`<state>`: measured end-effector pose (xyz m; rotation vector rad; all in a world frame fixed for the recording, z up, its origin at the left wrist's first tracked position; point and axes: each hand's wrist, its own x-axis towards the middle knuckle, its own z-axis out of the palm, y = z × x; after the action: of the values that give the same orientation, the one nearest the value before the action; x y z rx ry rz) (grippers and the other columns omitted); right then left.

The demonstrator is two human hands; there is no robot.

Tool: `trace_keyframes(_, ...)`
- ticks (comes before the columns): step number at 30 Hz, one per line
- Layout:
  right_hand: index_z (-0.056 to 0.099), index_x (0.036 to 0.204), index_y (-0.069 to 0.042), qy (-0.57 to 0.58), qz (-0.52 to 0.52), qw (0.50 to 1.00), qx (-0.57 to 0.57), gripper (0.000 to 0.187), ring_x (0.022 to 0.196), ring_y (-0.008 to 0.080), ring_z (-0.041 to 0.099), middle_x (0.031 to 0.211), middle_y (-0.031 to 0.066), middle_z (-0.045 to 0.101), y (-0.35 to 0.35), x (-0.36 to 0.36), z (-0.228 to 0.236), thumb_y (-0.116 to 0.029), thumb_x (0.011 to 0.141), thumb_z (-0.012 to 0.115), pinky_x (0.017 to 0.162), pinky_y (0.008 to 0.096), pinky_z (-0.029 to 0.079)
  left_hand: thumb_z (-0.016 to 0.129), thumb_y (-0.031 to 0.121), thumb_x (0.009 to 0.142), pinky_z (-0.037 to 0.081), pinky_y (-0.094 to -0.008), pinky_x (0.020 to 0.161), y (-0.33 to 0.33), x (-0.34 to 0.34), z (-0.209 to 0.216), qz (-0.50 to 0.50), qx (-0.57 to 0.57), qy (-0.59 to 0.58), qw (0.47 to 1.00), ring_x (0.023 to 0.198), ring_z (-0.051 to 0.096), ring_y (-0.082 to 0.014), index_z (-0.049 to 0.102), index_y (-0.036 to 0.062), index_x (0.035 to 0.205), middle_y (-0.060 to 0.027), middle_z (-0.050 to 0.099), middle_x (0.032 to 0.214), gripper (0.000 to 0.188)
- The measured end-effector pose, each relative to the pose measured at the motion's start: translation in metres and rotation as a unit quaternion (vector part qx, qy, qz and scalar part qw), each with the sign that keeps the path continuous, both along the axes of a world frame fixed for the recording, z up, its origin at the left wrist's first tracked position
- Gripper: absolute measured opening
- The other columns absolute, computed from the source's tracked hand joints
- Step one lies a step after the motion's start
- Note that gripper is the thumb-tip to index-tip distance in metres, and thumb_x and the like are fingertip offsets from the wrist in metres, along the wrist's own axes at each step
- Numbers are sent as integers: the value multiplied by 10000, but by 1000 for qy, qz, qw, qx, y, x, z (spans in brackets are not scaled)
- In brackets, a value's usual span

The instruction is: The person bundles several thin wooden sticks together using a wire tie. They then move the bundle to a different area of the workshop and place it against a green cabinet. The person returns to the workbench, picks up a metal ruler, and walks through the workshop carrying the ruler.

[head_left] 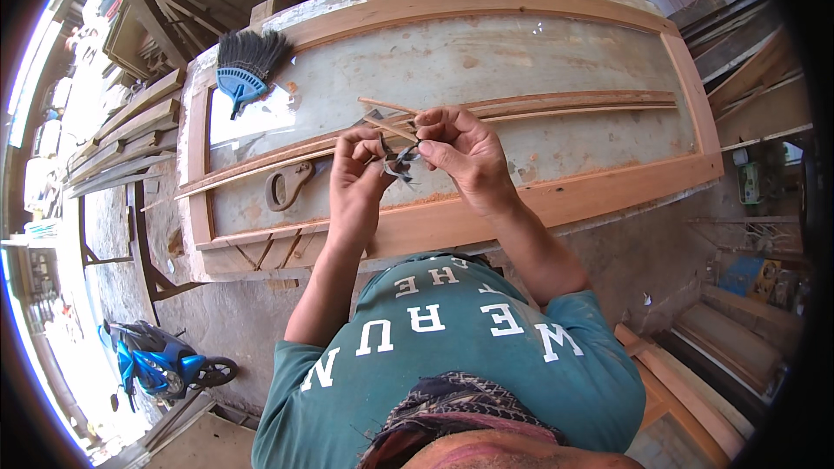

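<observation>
My right hand (469, 159) is closed, thumb against fingers, on thin wooden strips (391, 128) whose ends point left. My left hand (356, 172) pinches a crumpled dark-and-whitish strip (400, 163), like tape or plastic, stretched between both hands. What exactly it is made of I cannot make out. Both hands are above a wooden door frame (556, 195) with a clouded glass-like panel (599, 61). Long thin wood mouldings (573, 104) lie across the panel behind my hands. A handsaw's brown handle (287, 186) sits left of my left hand, the blade partly hidden.
A blue broom head (241, 82) with black bristles lies on the far left corner of the frame. Stacked boards (130, 135) stand at the left, and a blue motorbike (165, 365) is parked at lower left. More panels and planks (730, 347) lean at the right.
</observation>
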<state>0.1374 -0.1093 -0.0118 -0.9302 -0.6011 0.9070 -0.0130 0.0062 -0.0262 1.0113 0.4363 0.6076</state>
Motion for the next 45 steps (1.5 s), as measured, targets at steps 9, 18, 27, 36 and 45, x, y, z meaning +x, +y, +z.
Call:
trace_keyframes(9,652,1237,-28,-109,-36,992,-49,263,934,76,666,970,20,706,2,-5,1,-53,986,726,846,248,558,737,85,998,476,-256,956,5,2,5,16,245,99,964,1055,613,-98,710,12,1137,-20,687,1128,160)
trace_keyframes(18,598,1338,-25,-33,44,997,-57,365,903,87,652,920,29,680,-6,9,9,-34,990,707,851,260,556,642,273,1081,552,-366,1007,7,-3,10,-28,-90,-19,995,995,683,-158,646,77,1092,-60,704,992,197)
trace_keyframes(27,756,1057,-12,-346,-119,930,-32,163,871,137,702,989,75,757,-7,3,13,6,899,794,764,293,578,756,166,1000,581,-312,902,8,-7,14,-43,-56,-6,998,935,691,-122,651,75,1135,-34,709,1003,193)
trace_keyframes(36,734,1031,-6,-384,-131,914,-7,156,880,168,725,977,89,768,-8,3,16,21,889,792,777,308,588,848,170,924,517,-205,762,7,-9,33,-51,78,151,984,849,643,-39,788,22,1086,10,755,923,227)
trace_keyframes(45,718,1075,-10,-380,-107,918,-34,204,913,177,751,959,99,767,-11,-2,19,42,889,781,798,310,603,836,213,941,443,-196,654,2,-6,27,-6,100,138,985,763,574,-27,791,19,1096,37,714,852,252)
